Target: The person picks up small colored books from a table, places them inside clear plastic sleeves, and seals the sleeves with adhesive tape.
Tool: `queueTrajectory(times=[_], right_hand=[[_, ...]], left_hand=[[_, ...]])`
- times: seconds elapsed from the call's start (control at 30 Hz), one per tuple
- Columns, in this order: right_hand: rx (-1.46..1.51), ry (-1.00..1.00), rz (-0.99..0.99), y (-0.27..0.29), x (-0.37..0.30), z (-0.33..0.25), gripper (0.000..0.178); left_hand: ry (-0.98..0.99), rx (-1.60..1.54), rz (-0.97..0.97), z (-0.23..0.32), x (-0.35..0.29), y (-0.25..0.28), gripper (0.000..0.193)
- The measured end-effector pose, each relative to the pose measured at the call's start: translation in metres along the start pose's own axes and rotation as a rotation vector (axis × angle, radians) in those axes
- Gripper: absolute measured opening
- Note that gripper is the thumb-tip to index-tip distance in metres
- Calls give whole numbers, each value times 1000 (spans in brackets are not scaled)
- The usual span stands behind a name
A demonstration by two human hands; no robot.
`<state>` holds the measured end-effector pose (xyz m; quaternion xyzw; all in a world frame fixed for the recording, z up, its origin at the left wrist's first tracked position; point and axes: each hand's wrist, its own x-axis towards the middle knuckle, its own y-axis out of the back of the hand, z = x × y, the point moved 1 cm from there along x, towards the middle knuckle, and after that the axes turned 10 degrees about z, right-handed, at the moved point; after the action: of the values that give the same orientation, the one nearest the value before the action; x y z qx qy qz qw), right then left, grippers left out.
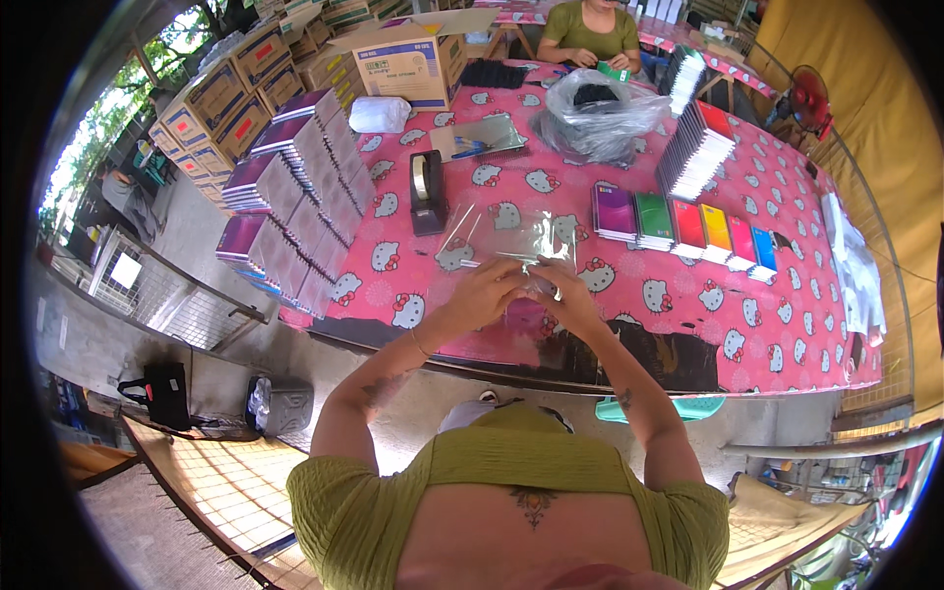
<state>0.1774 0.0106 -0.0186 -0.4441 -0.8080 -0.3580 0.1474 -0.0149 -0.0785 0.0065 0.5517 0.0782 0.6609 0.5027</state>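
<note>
My left hand (489, 293) and my right hand (568, 298) are close together near the table's front edge, fingers bent and closed on a clear plastic sleeve (501, 234). Its glossy film spreads out over the tablecloth beyond my fingertips. Something purple shows below and between my hands; glare and my fingers hide what it is. A black tape dispenser (427, 194) with a roll in it stands just past my left hand. To the right lies a row of notebooks in purple (615, 212), green (653, 221), red, yellow, pink and blue.
Tall stacks of spiral notebooks (295, 202) stand at the left, another stack (696, 152) at the back right. A grey plastic bag (597, 118), an open carton (408, 71) and a white bundle (380, 114) are farther back. Across the table, a person (590, 34) handles a green item.
</note>
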Motion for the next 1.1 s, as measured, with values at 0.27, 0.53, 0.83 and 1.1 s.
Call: queueTrajectory(times=[0.27, 0.53, 0.83, 1.1], right_hand=[[-112, -106, 184, -14, 8, -11, 46], [305, -480, 211, -16, 5, 43, 45], [348, -515, 272, -28, 4, 39, 40], [348, -556, 195, -28, 10, 16, 40]], left_hand=[[432, 82, -249, -7, 31, -10, 27], [717, -691, -299, -100, 21, -57, 49], [1291, -475, 452, -255, -20, 24, 36], [1181, -934, 900, -246, -64, 3, 14]])
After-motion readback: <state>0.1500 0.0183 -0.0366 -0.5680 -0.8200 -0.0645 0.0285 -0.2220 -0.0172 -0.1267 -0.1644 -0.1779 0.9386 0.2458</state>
